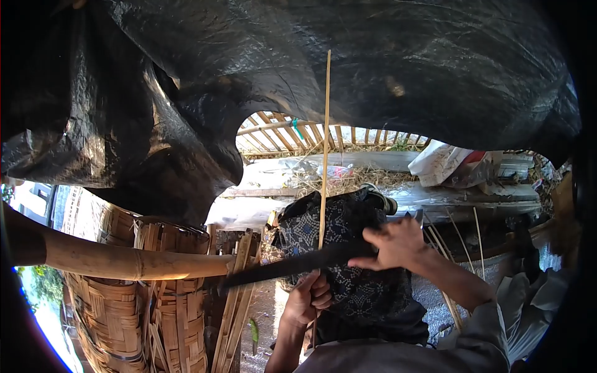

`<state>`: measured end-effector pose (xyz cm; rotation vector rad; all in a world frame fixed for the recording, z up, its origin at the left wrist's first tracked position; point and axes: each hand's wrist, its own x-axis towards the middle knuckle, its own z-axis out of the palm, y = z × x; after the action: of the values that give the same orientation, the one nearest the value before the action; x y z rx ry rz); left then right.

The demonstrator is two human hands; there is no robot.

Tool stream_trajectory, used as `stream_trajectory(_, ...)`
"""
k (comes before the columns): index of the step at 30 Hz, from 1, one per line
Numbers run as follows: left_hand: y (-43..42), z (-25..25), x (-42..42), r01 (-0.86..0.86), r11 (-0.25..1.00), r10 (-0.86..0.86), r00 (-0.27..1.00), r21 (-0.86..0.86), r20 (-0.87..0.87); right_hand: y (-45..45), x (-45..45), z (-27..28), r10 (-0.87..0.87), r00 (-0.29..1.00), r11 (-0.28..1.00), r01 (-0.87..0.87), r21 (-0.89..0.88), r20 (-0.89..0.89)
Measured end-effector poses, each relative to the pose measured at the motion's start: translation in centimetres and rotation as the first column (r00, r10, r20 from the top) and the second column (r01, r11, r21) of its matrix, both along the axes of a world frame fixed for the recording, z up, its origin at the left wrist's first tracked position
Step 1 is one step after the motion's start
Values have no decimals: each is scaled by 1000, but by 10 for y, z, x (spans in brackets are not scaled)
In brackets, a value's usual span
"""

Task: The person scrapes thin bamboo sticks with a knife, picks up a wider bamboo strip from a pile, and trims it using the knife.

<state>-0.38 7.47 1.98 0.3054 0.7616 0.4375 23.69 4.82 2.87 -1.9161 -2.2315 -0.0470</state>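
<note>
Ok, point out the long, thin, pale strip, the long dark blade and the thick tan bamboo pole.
Long, thin, pale strip [325,149]: head view, on its upright length above the blade.
Long dark blade [292,265]: head view, around mid-length.
Thick tan bamboo pole [138,264]: head view, on its rounded side.

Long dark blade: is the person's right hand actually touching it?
Touching. The head view shows the right hand closed round one end of the long dark blade, which juts out of the grip.

Makeshift workshop: tarp [385,68], woven bamboo [112,317]
</note>
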Motion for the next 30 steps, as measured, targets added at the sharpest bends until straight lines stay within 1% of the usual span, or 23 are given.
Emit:
stream_trajectory(1, 1, 3, 0, 20, 1000, -19, 1000, -23, 14, 6, 5, 2, -76, 992, 997, 77, 5, -99)
stream_trajectory(2, 2, 5, 1, 41, 998, -40, 999, -44, 30, 15, 10, -11, -118, 966, 971, 161, 176, -230)
stream_trajectory(3, 1, 7, 3, 25, 999, -25, 1000, -26, -10, 24, 16, -15, -146, 951, 963, 199, 179, -272)
stream_trajectory(4, 0, 9, 6, 22, 1000, -22, 1000, -18, -3, 30, 21, -15, -171, 935, 954, 236, 185, -312)
stream_trajectory(5, 0, 10, 8, 18, 1000, -18, 999, -2, -41, 30, 23, -12, -177, 925, 972, 218, 87, -336)
stream_trajectory(6, 1, 11, 8, 16, 1000, -15, 997, 12, -82, 26, 20, -5, -178, 925, 971, 221, 96, -336)
stream_trajectory(8, 2, 10, 7, 25, 1000, -25, 997, -2, -68, 12, 8, 6, -108, 967, 986, 74, -149, -231)
stream_trajectory(10, 3, 7, 6, 34, 999, -35, 998, -23, -51, 7, -1, -3, 56, 989, 997, -61, -38, -139)
stream_trajectory(12, 1, 1, 3, 47, 999, -46, 999, 28, -28, 9, 2, 5, 77, 997, 979, -77, -188, -8)
stream_trajectory(14, 4, -1, 1, 50, 999, -49, 999, 18, -22, 18, 11, 7, 5, 998, 990, -13, -143, -56)
stream_trajectory(15, 4, -1, 0, 57, 998, -56, 998, 15, -13, 23, 17, -5, 15, 990, 995, -1, 98, -140)
stream_trajectory(16, 4, 1, 0, 55, 998, -55, 998, 17, -9, 26, 17, -13, 17, 991, 995, -3, 100, -136)
stream_trajectory(18, 6, 4, 1, 56, 998, -56, 998, -1, -12, 30, 15, -17, -47, 960, 986, 89, 141, -276)
stream_trajectory(19, 5, 5, 2, 49, 999, -49, 999, -11, -24, 23, 13, -8, -68, 968, 998, 69, -7, -241)
stream_trajectory(20, 4, 4, 2, 47, 999, -47, 999, -3, -20, 18, 9, -4, -54, 971, 998, 42, -54, -233)
stream_trajectory(22, 3, 1, 0, 62, 998, -62, 998, -23, -5, 12, 2, -2, 51, 991, 998, -54, -26, -121)
stream_trajectory(23, 3, 2, 0, 81, 996, -81, 997, -26, -12, 14, 1, 3, 31, 997, 985, -42, -168, -66)
stream_trajectory(24, 5, 4, 2, 83, 996, -83, 996, -34, -13, 19, 6, 5, 13, 996, 968, -34, -248, -85)
stream_trajectory(26, 8, 11, 10, 61, 998, -56, 990, 31, -126, 26, 10, -3, -41, 978, 986, 6, -165, -206)
stream_trajectory(27, 12, 5, 9, 61, 998, -59, 995, 20, -78, 27, 10, -7, -29, 980, 986, -5, -167, -197)
stream_trajectory(29, 15, 5, 10, 68, 997, -66, 996, 30, -66, 30, 7, -9, -81, 984, 994, 68, -85, -156)
stream_trajectory(30, 16, 5, 10, 80, 996, -78, 995, 32, -62, 31, 7, -6, -73, 986, 995, 62, -76, -149)
